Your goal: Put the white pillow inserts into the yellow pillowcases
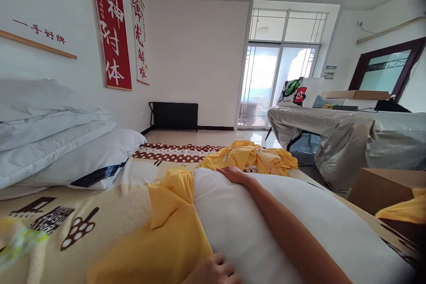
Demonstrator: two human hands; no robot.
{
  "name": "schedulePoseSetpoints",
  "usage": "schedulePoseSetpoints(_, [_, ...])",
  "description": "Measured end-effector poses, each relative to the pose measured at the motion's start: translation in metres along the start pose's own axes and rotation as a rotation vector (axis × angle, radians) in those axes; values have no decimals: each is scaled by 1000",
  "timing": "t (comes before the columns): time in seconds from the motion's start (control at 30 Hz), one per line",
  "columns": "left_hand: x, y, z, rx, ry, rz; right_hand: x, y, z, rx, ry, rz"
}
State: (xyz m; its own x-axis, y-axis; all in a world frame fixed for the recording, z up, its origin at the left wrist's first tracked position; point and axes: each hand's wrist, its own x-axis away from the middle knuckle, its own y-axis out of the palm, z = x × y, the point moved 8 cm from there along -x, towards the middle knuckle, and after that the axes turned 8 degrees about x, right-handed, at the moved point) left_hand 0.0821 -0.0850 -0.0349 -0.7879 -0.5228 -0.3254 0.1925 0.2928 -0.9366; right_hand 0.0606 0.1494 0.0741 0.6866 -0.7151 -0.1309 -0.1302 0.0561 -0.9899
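Note:
A white pillow (282, 213) lies in front of me, its left end at the mouth of a yellow pillowcase (159, 239). My left hand (214, 270), partly cut off by the bottom of the view, has its fingers curled at the pillowcase's near edge, beside the pillow. Across the pillow stretches my right arm. My right hand (233, 174) rests on the pillow's far side with fingers extended, close to the case's bunched far edge. How far the pillow sits inside the case is hidden by the cloth.
Several white pillows (66, 151) are stacked at the left on the patterned blanket (123, 213). Beyond my pillow lies crumpled yellow fabric (253, 155). A cardboard box (382, 191) with yellow cloth and a plastic-covered table (349, 128) stand right. A blurred clear plastic wrapper (23, 244) lies left.

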Motion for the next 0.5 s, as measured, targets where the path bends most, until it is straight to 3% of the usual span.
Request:
schedulePoseSetpoints(0.1, [6, -61, -24, -56, -208, 114, 6, 18, -5, 50, -4, -11])
schedulePoseSetpoints(0.17, [14, -103, -64, -60, -543, 180, 15, 14, -8, 91, 11, 30])
schedulePoseSetpoints(0.23, [25, -131, -106, -117, -829, 181, 27, 2, -12, 136, 31, 81])
schedulePoseSetpoints(0.33, [37, -133, -159, -46, -1070, 44, 50, -18, -26, 204, 54, 142])
schedulePoseSetpoints(0.4, [40, -130, -180, 0, -1098, -7, 66, -32, -39, 229, 37, 176])
schedulePoseSetpoints(0.5, [39, -136, -193, -1, -1084, -30, 90, -49, -63, 205, -67, 194])
